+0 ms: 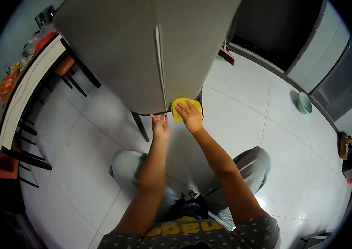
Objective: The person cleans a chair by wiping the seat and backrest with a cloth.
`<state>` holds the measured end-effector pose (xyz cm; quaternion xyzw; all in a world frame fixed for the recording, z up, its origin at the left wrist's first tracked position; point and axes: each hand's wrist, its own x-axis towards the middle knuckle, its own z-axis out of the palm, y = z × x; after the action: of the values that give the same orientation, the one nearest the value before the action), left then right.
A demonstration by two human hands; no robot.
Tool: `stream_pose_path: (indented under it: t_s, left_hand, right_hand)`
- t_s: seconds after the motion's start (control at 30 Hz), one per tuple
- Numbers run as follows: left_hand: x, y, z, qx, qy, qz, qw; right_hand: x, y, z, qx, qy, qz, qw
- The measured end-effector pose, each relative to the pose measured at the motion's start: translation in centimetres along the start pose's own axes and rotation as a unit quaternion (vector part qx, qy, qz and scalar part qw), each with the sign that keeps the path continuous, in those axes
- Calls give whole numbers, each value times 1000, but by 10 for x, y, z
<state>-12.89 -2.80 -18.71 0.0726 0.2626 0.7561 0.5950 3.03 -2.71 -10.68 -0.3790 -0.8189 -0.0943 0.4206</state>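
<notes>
In front of me stands a grey upholstered chair back (122,54), with a light piped seam down its middle and dark legs below. My right hand (190,115) presses a yellow cleaning cloth (177,116) against its lower right edge, the fingers laid over the cloth. My left hand (160,125) is palm up at the bottom edge of the chair back, left of the cloth. Its fingers are stretched out, with the tips touching or just under that edge; nothing shows in the palm.
At the left is a table (12,112) with bags and packets on top and an orange-seated stool (64,65) near it. A green basin (304,103) lies on the white tiled floor (242,116) at the right. A broom (226,55) stands behind the chair, by a dark doorway.
</notes>
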Motion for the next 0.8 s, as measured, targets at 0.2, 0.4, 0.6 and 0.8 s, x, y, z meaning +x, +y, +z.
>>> stream_pose_path:
  t_s: [0.2, 0.4, 0.6, 0.8]
  left_hand:
    - [-6, 4, 7, 9, 39, -18, 999]
    - [1, 5, -12, 11, -26, -31, 999]
    - [1, 9, 3, 27, -12, -29, 999]
    - [-1, 14, 2, 37, 6, -38, 999]
  right_hand:
    - [23, -21, -40, 53, 126, 122, 983]
    - [25, -33, 43, 37, 141, 68, 987]
    - [-10, -15, 45, 24, 15, 24, 999]
    - [-50, 10, 18, 23, -82, 8, 996]
